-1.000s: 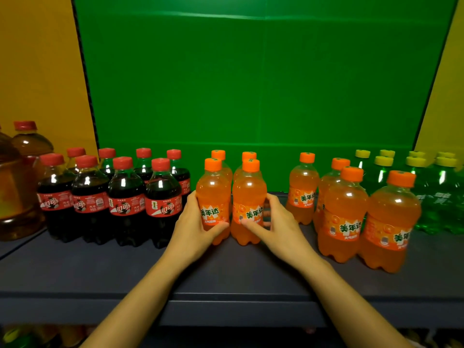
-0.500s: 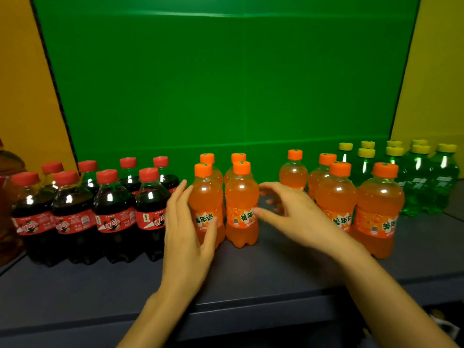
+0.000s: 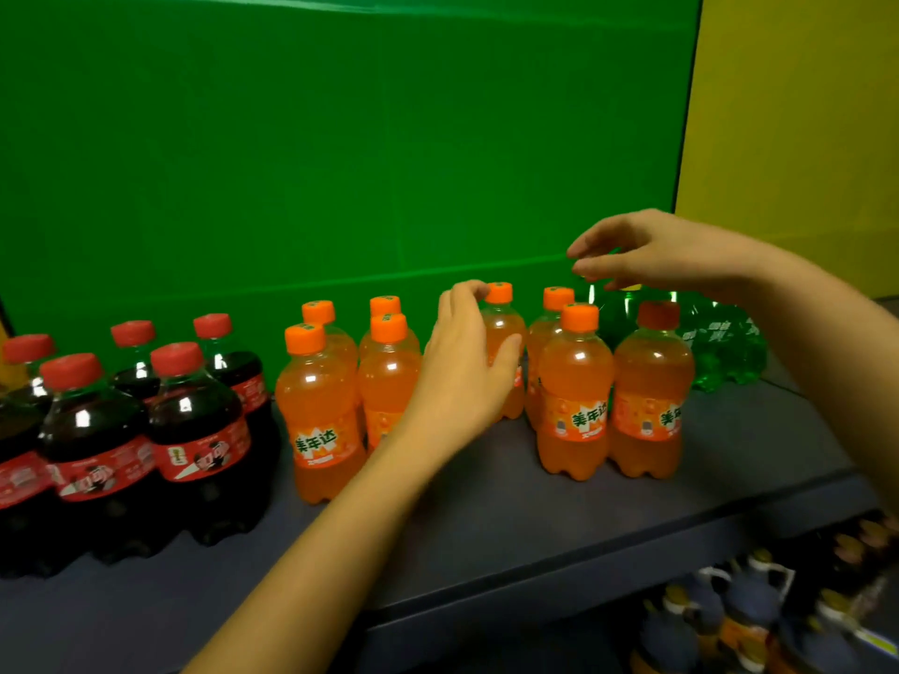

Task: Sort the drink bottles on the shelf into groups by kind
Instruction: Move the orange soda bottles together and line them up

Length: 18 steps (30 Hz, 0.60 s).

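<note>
Head view: left hand (image 3: 467, 372) mid-frame, grip curled round a rear orange bottle (image 3: 506, 321) standing on the shelf (image 3: 486, 527). Upper right: right hand (image 3: 666, 250), grip loosely spread, empty, above green bottles (image 3: 720, 342). Lower left: cola bottles (image 3: 194, 430); centre: other orange bottles (image 3: 574, 396).

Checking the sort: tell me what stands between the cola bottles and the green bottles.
Head view: only orange soda bottles, with the left hand gripping one orange bottle.
</note>
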Tool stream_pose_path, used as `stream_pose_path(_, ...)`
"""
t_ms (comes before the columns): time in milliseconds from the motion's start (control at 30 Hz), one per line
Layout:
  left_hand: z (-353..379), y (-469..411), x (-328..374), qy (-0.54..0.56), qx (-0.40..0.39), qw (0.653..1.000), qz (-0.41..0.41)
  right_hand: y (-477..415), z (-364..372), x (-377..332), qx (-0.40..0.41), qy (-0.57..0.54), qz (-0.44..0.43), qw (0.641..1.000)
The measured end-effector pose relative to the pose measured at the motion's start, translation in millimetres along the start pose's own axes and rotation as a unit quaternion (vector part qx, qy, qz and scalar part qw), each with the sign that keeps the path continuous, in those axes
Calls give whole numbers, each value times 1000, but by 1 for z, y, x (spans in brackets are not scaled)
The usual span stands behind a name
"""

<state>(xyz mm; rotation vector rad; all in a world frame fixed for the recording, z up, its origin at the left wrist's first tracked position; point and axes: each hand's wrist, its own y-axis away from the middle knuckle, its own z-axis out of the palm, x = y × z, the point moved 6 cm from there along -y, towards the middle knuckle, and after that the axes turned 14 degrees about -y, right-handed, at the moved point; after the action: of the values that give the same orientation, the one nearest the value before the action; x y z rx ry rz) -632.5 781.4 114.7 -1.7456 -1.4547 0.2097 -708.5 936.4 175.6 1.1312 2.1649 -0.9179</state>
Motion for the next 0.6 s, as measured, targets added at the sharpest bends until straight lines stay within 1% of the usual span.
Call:
stream_pose_path(67,11,-17,4,-24,-11,1000,-8,-9,4,10,-63,13,24,998)
stream_pose_path(167,20,-42,8,-82,-2,997,-13,-19,10,24,-147,21,62,987)
stream_pose_path(267,31,-65,4,-138,-36,989,-41,-26,17,35,-218,-3,77,973)
stream_pose_path(467,53,-90,-15,-170,-177,958,-150,-42,26,52,-298,23,50,953)
stream_pose_path(533,58,-93,-19,-173,-206,949,-166,-48,27,54,-315,27,35,948)
stream_pose_path(600,60,-98,-20,-179,-223,944,-165,-51,27,55,-325,31,19,945)
